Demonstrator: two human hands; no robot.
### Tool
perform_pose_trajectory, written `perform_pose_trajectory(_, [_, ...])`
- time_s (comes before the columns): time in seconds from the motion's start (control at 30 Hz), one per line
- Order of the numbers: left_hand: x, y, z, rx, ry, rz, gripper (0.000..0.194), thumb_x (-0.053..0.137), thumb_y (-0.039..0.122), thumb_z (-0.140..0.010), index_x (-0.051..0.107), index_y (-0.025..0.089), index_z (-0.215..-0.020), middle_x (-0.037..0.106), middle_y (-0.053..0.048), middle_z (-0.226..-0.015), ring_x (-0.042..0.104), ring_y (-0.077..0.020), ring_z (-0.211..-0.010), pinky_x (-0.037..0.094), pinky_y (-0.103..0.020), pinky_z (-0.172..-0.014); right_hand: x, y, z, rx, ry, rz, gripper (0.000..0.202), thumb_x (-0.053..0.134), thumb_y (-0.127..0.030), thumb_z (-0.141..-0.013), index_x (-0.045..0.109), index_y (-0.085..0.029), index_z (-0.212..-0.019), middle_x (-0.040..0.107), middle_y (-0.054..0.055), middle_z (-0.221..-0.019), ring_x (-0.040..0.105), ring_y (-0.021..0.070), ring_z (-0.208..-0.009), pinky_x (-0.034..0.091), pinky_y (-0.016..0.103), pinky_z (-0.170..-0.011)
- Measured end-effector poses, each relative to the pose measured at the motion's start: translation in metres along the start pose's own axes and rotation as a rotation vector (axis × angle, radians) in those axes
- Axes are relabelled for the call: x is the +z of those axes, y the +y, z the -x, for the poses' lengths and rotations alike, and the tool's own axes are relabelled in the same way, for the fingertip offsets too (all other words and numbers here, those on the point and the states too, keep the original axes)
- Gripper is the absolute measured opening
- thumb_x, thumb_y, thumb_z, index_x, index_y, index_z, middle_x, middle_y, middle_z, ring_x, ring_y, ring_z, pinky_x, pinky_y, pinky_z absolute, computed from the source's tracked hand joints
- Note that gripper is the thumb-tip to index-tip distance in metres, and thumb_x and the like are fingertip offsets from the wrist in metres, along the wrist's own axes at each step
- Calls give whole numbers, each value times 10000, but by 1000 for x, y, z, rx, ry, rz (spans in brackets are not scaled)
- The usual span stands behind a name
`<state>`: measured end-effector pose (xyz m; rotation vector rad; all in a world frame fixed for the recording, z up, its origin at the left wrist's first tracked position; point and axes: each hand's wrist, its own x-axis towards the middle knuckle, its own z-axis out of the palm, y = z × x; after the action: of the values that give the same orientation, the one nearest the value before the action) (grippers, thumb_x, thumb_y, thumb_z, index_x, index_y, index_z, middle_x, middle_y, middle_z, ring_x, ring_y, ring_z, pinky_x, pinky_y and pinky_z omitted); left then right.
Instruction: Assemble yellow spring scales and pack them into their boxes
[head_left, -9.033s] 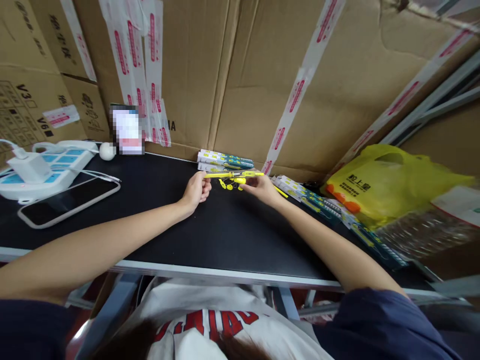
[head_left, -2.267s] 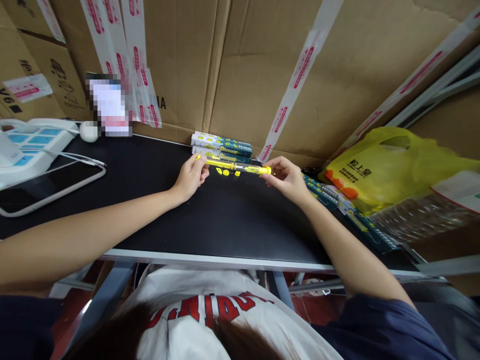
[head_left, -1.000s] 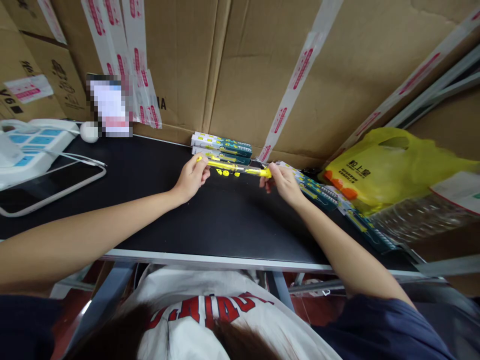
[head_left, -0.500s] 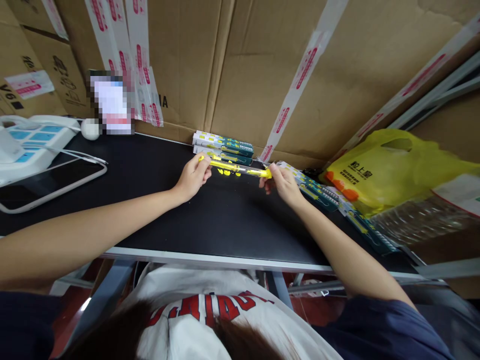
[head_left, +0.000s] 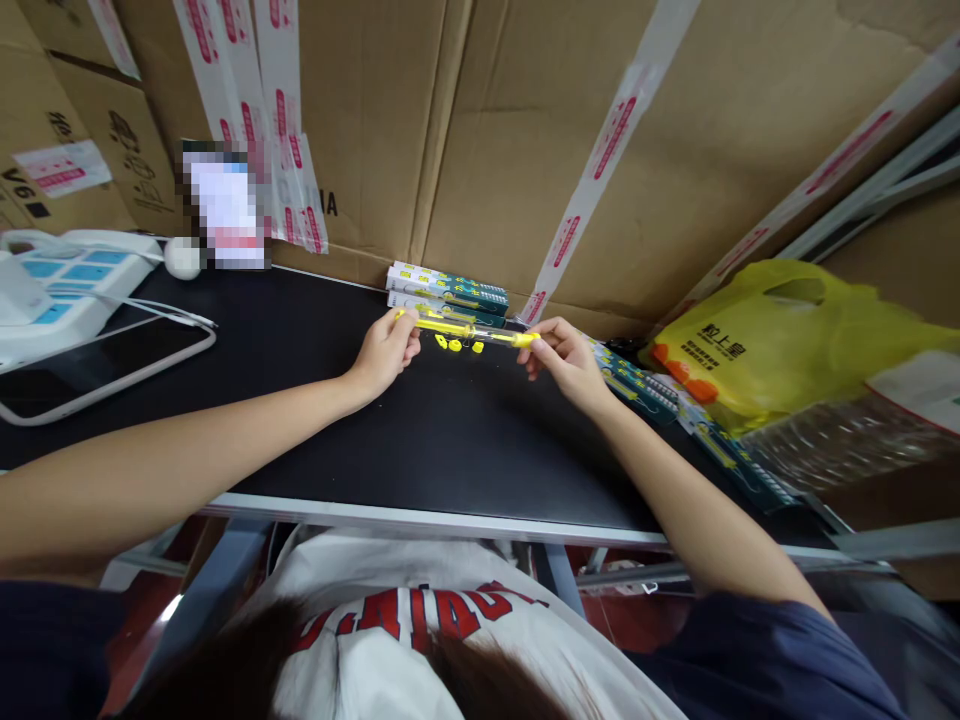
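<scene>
A slim yellow-and-clear tube (head_left: pixel 469 330) is held level above the black table, stretched between my two hands. My left hand (head_left: pixel 386 350) pinches its left end between thumb and curled fingers. At the right end, my right hand (head_left: pixel 562 360) grips the yellow tip with thumb and index finger. Just beneath the tube lie several small yellow pieces (head_left: pixel 455 346) on the tabletop. Right behind it sit printed white-and-green boxes (head_left: pixel 448 287), stacked against the cardboard.
More printed boxes (head_left: pixel 637 390) run along the right side, near a yellow plastic bag (head_left: pixel 780 340). On the left are a power strip (head_left: pixel 97 275), a phone (head_left: pixel 112 365) and a blurred-out screen (head_left: pixel 225 205). Large cardboard boxes (head_left: pixel 525 130) wall off the back.
My right hand has shifted its fingers on the tube's right end, with the index finger now lifted higher. The tube has risen slightly at that end. My left hand stays nearly still.
</scene>
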<state>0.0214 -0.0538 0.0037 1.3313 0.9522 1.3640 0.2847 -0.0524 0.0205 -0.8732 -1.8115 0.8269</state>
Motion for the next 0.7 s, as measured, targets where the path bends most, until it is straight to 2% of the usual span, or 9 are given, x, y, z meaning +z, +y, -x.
perform_pose_trajectory(0.4, [0, 1, 1, -24, -10, 5, 224, 379, 267, -933, 394, 197, -722, 358, 91, -464, 283, -29, -336, 177, -145, -332, 0, -2, 0, 14, -6, -2, 402, 747, -484, -740, 520, -209, -928, 619, -14, -734, 549, 79, -553, 495, 211, -468])
perform_pose_trajectory(0.7, [3, 5, 6, 104, -47, -8, 169, 405, 262, -905, 373, 204, -750, 375, 88, -554, 303, -25, -387, 210, -141, -366, -5, -4, -3, 35, -46, -31, 480, 773, -514, -683, 499, -223, -948, 577, -3, -842, 569, 92, -637, 506, 217, -485])
